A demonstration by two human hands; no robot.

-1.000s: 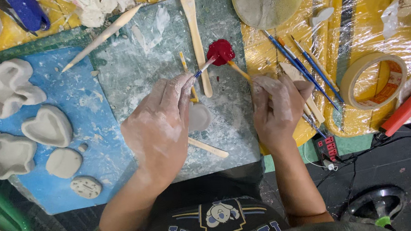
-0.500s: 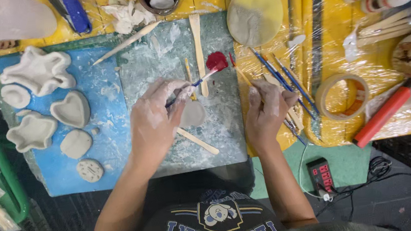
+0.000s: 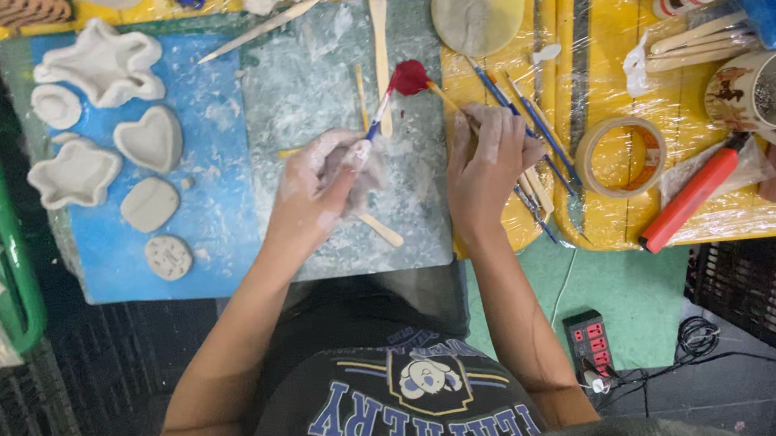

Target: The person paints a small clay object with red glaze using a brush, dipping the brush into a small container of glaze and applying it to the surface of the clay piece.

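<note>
Left hand clenched around blue-handled tool (red bulb end); long axis slants up-right from grip. Right hand just beside, fingers resting on brushes, grip unclear.

The left grip holds a brush over the mat on the worktop. Left of that grip lie clay pieces on a board. Just right of it, the right grip rests on tools. Beyond the right grip lies a clay disc; further right, a tape roll, then a mug.
</note>
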